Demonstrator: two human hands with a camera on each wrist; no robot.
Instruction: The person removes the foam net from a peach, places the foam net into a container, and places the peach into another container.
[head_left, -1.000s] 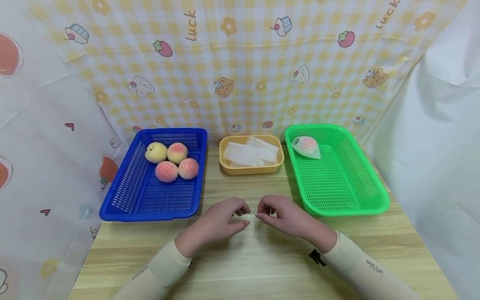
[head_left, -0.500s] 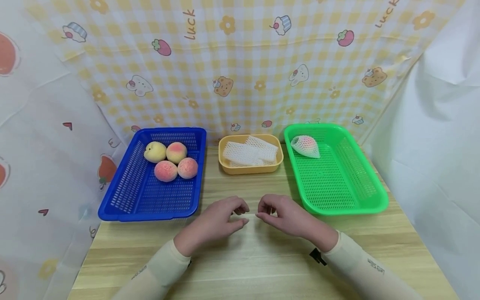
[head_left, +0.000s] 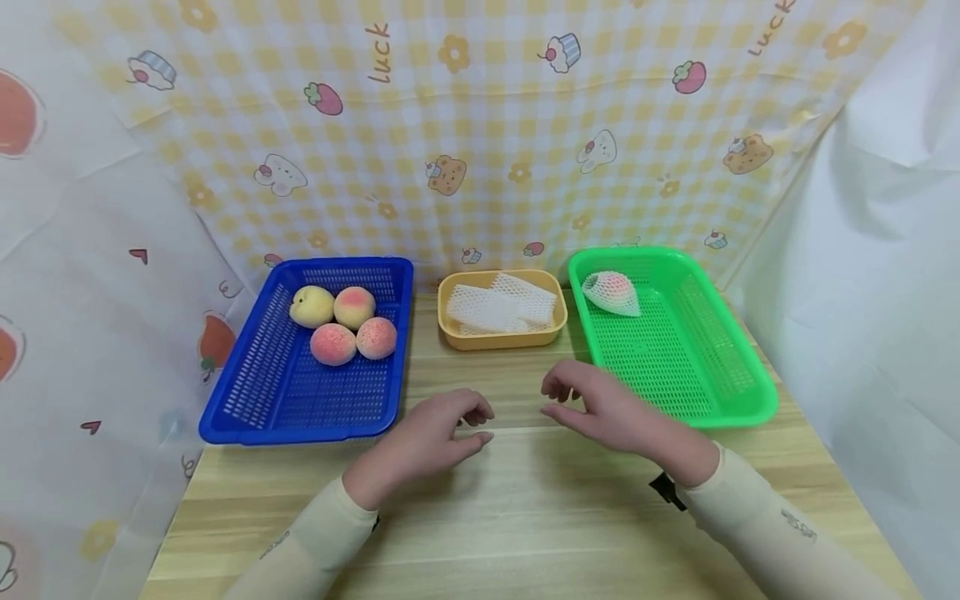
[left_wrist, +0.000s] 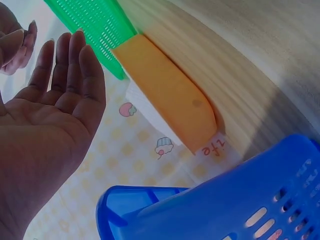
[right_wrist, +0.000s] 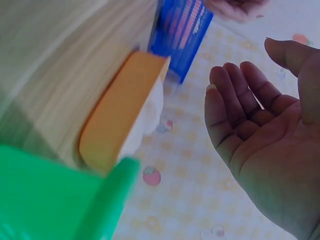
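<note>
My left hand (head_left: pixel 438 433) hovers over the table just right of the blue basket's near corner, its fingers loosely bent around nothing. Apart from it, my right hand (head_left: pixel 603 408) hangs beside the green basket (head_left: pixel 738 408), relaxed and holding nothing. Several peaches (head_left: pixel 333 344) lie together in the blue basket (head_left: pixel 300 435). Between the baskets at the back, a small yellow tray (head_left: pixel 502 341) holds white foam fruit nets (head_left: pixel 487 307). One peach in a foam net (head_left: pixel 613 292) rests in the far left corner of the green basket. Both palms show bare in the wrist views.
The wooden table (head_left: pixel 495 517) extends in front of the baskets. A checked cloth (head_left: pixel 487 125) hangs right behind the containers. White sheets (head_left: pixel 862 292) close off the left and right sides.
My right hand has moved right and slightly away from me, widening the gap between the hands. The left hand has shifted only a little left. The fruit and containers stay put.
</note>
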